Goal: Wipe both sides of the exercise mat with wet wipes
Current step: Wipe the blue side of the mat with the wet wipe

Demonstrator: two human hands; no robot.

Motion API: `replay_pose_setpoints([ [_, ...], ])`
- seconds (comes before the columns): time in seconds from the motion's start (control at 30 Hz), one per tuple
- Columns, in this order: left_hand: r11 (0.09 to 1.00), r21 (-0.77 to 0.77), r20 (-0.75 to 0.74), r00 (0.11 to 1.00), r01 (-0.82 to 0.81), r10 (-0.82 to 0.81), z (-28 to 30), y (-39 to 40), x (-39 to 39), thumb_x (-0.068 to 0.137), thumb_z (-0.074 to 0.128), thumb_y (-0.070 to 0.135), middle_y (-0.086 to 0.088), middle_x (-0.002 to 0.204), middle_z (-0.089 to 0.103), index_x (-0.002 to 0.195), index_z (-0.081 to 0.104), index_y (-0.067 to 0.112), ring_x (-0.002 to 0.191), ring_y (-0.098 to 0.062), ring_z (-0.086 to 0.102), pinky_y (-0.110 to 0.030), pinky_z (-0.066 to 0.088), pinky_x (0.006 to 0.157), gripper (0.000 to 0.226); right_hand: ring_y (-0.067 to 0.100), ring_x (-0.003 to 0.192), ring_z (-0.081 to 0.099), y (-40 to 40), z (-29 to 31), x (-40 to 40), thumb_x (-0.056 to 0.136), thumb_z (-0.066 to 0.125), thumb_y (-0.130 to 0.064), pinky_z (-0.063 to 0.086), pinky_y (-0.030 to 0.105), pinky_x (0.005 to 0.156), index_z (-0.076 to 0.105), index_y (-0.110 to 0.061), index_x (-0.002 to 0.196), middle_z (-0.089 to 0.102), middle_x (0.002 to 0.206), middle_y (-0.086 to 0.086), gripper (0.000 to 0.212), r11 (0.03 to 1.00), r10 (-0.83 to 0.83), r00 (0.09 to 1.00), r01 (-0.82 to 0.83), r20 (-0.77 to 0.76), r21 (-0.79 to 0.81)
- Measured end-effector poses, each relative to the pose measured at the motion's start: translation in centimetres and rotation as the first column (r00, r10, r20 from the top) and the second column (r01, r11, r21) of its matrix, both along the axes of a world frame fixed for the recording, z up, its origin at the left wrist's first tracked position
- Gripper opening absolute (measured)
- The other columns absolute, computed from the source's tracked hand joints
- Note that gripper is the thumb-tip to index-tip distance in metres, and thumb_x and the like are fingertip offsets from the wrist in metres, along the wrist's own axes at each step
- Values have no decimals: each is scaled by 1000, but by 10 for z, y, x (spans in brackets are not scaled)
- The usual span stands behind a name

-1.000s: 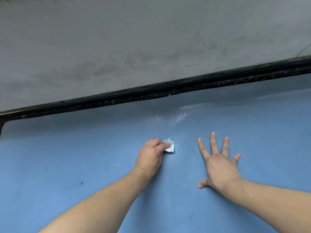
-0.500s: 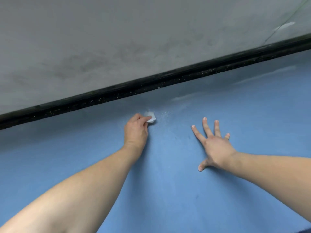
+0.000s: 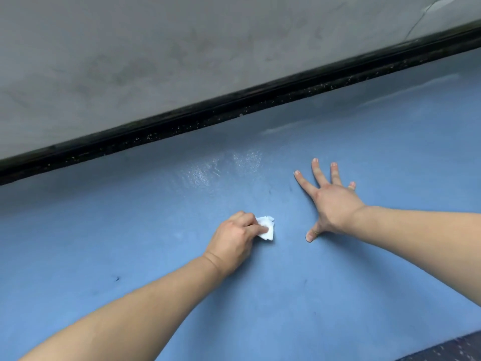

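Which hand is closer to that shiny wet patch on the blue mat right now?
Right. The right hand lies flat on the mat, its fingertips just right of the wet patch. The left hand, pinching the wipe, sits farther below it, toward the person.

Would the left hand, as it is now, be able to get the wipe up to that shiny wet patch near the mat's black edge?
Probably yes. The left hand holds the wet wipe on the blue mat, and only bare mat lies between it and the wet patch. The right hand rests flat, off to the side.

Bare indoor room; blue mat (image 3: 260, 295) meets grey plastered wall (image 3: 182, 48), black skirting (image 3: 234, 105).
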State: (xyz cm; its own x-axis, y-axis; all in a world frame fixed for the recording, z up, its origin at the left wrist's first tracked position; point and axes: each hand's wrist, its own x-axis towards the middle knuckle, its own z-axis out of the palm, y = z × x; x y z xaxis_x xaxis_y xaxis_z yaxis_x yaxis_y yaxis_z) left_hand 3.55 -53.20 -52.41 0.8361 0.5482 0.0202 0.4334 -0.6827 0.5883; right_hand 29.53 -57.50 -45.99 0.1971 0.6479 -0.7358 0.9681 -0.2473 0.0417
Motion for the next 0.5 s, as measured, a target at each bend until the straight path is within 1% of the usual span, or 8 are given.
replay_pose_setpoints([
  [0.03,999,18,8,999,-31,31,1,6,2,85,65,2,4,87,62,100,77,23,80,-17,52,-26,45,62,29,49,156,-23,-1,0,0,48,92,-77,28,77,116,-32,-44,157,-45,163,2,168,1000,-3,1000,3,-4,8],
  [0.07,994,28,17,994,-108,108,2,12,4,86,65,4,3,86,62,99,78,22,80,-18,54,-26,44,64,26,49,156,-24,-2,-1,0,48,92,-76,26,76,117,-32,-44,157,-45,163,1,168,1000,-6,1000,6,-4,15],
  [0.13,942,23,1,942,-334,334,3,19,7,87,67,4,1,84,61,97,79,20,78,-22,58,-22,38,67,23,47,156,-25,-5,-2,-1,50,92,-75,23,76,118,-33,-45,156,-45,164,1,167,999,-21,1000,21,0,36],
  [0.2,898,35,-59,896,-438,439,2,4,9,87,69,4,1,85,61,98,80,20,79,-24,61,-23,38,68,22,46,157,-24,-12,-1,-2,52,92,-73,17,75,121,-30,-44,158,-41,166,2,164,998,-27,999,28,-22,56],
  [0.27,926,26,-69,923,-378,379,0,-34,8,88,69,5,2,87,63,100,80,22,80,-25,63,-26,48,68,23,45,158,-20,-32,1,-4,52,92,-72,13,71,125,-25,-42,161,-35,170,3,163,996,-9,996,17,-87,88],
  [0.33,979,-15,-33,979,-202,201,0,-91,-3,90,62,8,2,87,63,100,78,24,78,-24,61,-29,52,63,25,45,160,-14,-67,5,-11,52,90,-77,12,67,127,-22,-39,163,-29,172,6,162,994,37,988,-22,-147,107],
  [0.4,997,-79,-20,1000,-18,16,2,-145,-19,89,51,12,3,87,60,102,74,25,76,-21,55,-28,50,59,29,43,160,-14,-109,6,-24,53,82,-85,11,64,128,-23,-35,163,-30,171,8,161,988,108,982,-89,-158,126],
  [0.5,988,-89,-22,992,123,-125,0,-181,-32,91,50,9,0,87,58,105,72,22,77,-20,49,-31,46,61,28,42,159,-21,-165,-2,-47,53,74,-93,5,66,128,-26,-34,162,-35,169,11,160,964,229,960,-200,-162,177],
])
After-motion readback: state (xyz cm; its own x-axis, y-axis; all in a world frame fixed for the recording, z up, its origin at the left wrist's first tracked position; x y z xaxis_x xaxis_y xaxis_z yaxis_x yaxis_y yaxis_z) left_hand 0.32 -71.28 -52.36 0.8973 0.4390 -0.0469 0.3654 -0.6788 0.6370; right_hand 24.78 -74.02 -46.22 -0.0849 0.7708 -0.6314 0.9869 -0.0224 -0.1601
